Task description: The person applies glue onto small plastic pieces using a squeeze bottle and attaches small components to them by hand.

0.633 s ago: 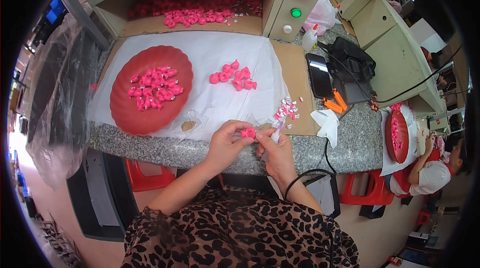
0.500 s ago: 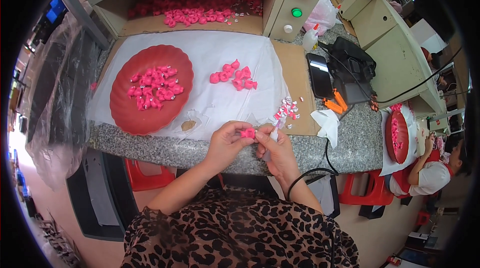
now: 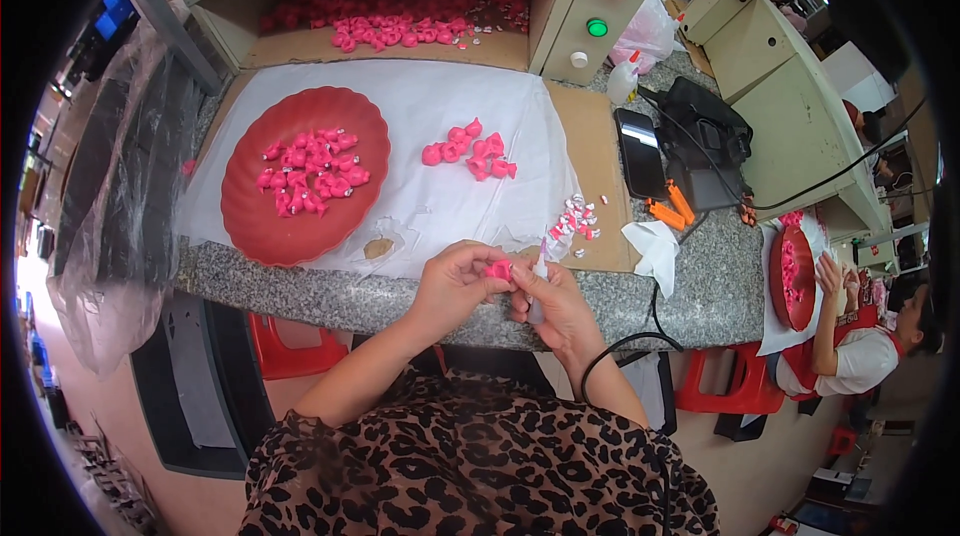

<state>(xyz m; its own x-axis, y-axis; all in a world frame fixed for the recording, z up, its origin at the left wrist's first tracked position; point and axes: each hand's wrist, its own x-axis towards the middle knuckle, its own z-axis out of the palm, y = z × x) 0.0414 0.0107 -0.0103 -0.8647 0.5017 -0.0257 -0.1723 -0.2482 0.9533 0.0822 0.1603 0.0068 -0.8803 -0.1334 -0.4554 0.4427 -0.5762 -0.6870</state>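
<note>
Over the near edge of the counter, my left hand pinches a small pink plastic figure. My right hand is closed around a small translucent squeeze bottle with a thin nozzle that points away from me. The thumb and fingertip of that hand also reach the figure's right side. Beyond my hands, more pink figures lie in a loose group on white paper. To their left, a red scalloped plate holds a pile of them. Small pink-and-white pieces are heaped just past my right hand.
A cream box-like housing full of pink parts stands at the back. Right of the paper are a phone, a black bag, orange-handled tools, a tissue and a white bottle. A co-worker sits far right.
The pink figure has turned slightly between my fingers. The squeeze bottle stands a little more upright, its nozzle shifted left. At far right, the co-worker's hands have moved nearer their plate.
</note>
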